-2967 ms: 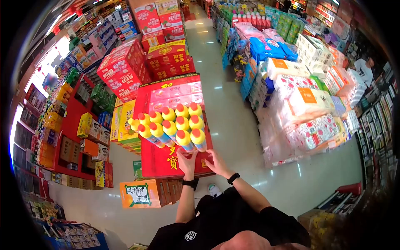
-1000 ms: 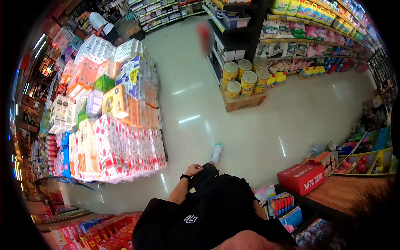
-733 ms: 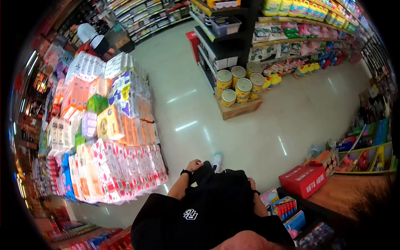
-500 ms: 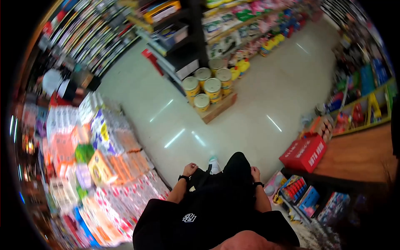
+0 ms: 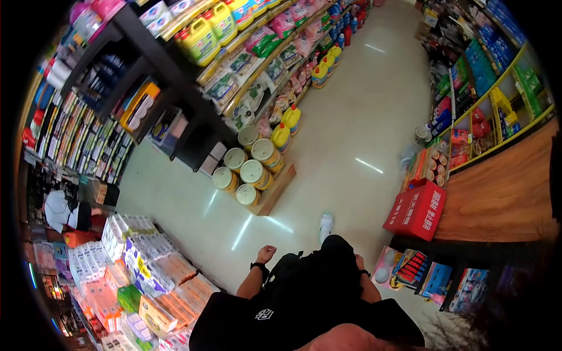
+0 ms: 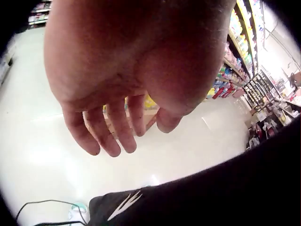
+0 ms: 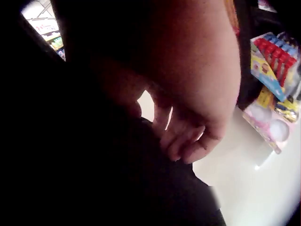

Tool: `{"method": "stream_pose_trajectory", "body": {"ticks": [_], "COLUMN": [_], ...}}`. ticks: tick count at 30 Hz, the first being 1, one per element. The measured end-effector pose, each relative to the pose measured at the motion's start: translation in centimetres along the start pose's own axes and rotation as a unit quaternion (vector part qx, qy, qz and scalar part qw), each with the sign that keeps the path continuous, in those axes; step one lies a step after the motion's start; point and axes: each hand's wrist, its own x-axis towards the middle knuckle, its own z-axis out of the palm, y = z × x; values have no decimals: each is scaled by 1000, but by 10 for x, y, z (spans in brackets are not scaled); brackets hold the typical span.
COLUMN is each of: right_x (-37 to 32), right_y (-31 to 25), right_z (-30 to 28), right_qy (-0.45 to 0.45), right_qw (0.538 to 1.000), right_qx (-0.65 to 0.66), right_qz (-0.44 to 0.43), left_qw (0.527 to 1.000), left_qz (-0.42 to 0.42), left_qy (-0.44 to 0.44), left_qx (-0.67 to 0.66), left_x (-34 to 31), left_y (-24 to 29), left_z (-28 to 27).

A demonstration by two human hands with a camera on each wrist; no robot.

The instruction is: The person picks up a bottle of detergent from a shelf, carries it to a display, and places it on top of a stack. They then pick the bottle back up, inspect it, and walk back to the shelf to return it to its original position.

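Both hands empty

Left of the red box [image 5: 410, 213]: yellow tins [image 5: 253, 171], then your left hand [image 5: 266, 254], fingers loosely bent; your right hand [image 5: 359, 262] likewise, contact with dark cloth [image 5: 322, 263] unclear. Bright packs [image 5: 413, 267] just your side of it. Likely mid-walk; next move probably wants sure footing.

It's a shop I'm standing in: shelved yellow jugs [image 5: 199, 44] and pink bags [image 5: 283, 24], wrapped packs [image 5: 140, 263] piled off the aisle [image 5: 333, 123].
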Motion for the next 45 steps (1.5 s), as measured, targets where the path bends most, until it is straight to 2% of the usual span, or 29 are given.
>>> {"method": "stream_pose_trajectory", "body": {"ticks": [2,6,8,11,14,18,21,23,26,27,29,31,33,35,37,39,41,42,43,45], "right_x": [27,87,116,169,166,185,199,217,211,233,231,242,272,301,334,370,413,440,448,429], "right_y": [-17,-56,-64,-52,-105,-124,-117,-98,-125,-97,-122,-143,-148,-175,-207,-231,-248,-274,-289,-390], "right_z": [-15,-47,-56,-59,-80,-87,-83,-76,-92,-88,-94,-99,-103,-108,-115,-124,-131,-133,-141,-169], "right_qy": [35,30,45,81,68,53,52,63,41,34,70,113,60,47,45,46,45,33,55,103], "right_qw": [998,999,998,994,995,995,998,997,994,994,994,991,991,993,995,994,994,995,997,993], "right_qx": [-47,28,31,70,73,76,20,20,47,33,62,0,-38,-53,-71,-99,-96,61,46,9], "right_qz": [-14,-9,-19,10,18,46,37,45,90,103,56,78,114,93,53,5,-15,75,28,-63], "left_qw": [1000,996,992,990,996,997,996,992,992,992,993,995,997,997,989,990,980,984,988,994], "left_qz": [24,66,96,92,30,-42,-68,-120,-95,-85,-73,-57,-43,-29,44,43,7,5,12,21], "left_qy": [5,40,63,90,59,21,2,-13,-61,-67,-82,-81,-66,-66,-47,-94,-108,-84,-76,-68], "left_qx": [-8,-34,-46,-55,-52,-63,-66,-42,-62,-62,-32,-10,9,-29,-131,-95,-167,-158,-132,-78], "left_x": [28,85,110,135,153,167,176,191,213,222,266,302,324,353,382,417,448,462,478,501], "left_y": [34,102,125,153,166,180,200,218,250,267,283,313,342,379,408,431,452,463,475,488], "left_z": [8,20,23,23,19,19,23,27,25,24,24,28,30,29,33,30,22,20,18,18]}}
